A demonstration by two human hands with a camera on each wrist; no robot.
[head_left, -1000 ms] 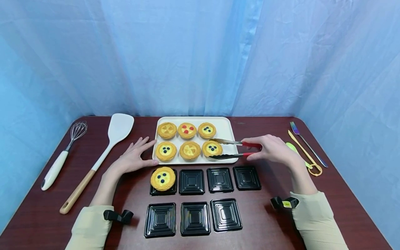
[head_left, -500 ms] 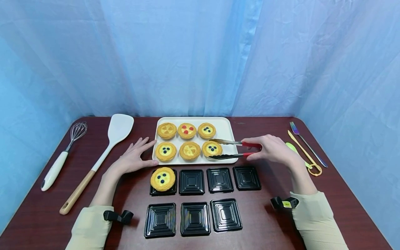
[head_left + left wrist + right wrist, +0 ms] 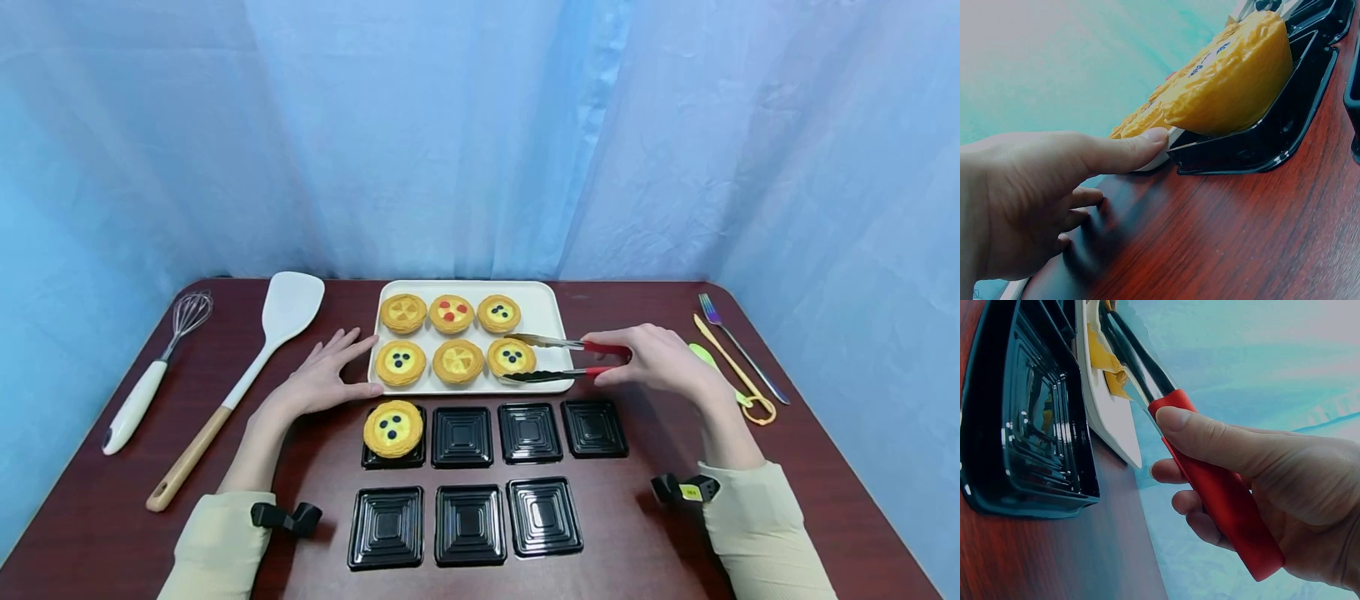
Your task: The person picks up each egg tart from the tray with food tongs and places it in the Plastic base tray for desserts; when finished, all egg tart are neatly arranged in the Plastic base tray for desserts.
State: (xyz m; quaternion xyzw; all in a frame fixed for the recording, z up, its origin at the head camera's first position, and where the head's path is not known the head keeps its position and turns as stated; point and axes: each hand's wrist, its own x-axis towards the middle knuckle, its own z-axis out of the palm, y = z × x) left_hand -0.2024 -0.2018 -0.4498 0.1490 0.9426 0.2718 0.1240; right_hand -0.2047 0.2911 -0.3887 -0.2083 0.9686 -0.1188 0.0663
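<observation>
In the head view, my right hand [image 3: 656, 358] holds a pair of red-handled tongs [image 3: 555, 342]. Its spread arms lie on either side of the front-right blueberry tart [image 3: 512, 358] on the white tray [image 3: 542, 312]. The right wrist view has the thumb on the red grip [image 3: 1222, 506] and fingers curled beneath it. My left hand [image 3: 318, 379] reaches the tray's left edge with thumb and index finger, the fingers spread and gripping nothing. Nearest its thumb, a blueberry tart [image 3: 1235, 81] sits on a black square tray [image 3: 1241, 153].
Several other tarts, including a red-topped one [image 3: 451, 314], share the white tray. Black square trays [image 3: 462, 437] form two rows in front. A whisk [image 3: 142, 392] and a white spatula [image 3: 291, 304] lie left; a fork [image 3: 742, 350] and a yellow utensil [image 3: 731, 354] lie right.
</observation>
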